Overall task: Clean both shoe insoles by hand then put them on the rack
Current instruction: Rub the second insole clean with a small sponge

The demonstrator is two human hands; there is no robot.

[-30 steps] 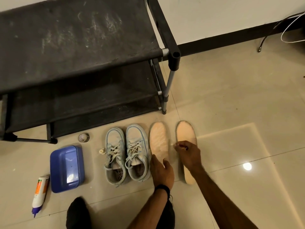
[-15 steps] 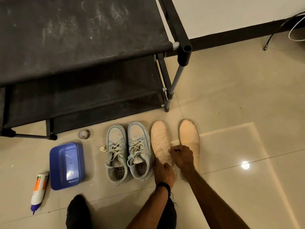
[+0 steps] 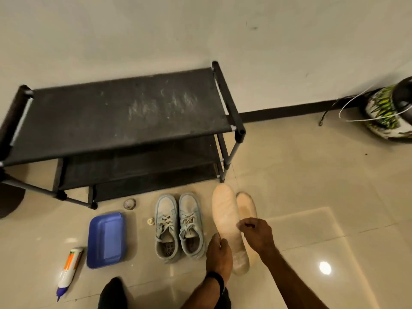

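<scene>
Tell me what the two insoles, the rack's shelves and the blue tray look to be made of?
Insoles: probably foam with a matte, peach fabric-like face; the surface looks soft and slightly mottled.
Rack's shelves: seemingly black woven fabric stretched between metal tubes; matte, with pale dusty scuffs.
Blue tray: likely moulded plastic, smooth and faintly glossy, catching light.

Left hand low, fingers curled, gripping an insole edge. Right hand opposite, fingers curled, pinching its other edge.
</scene>
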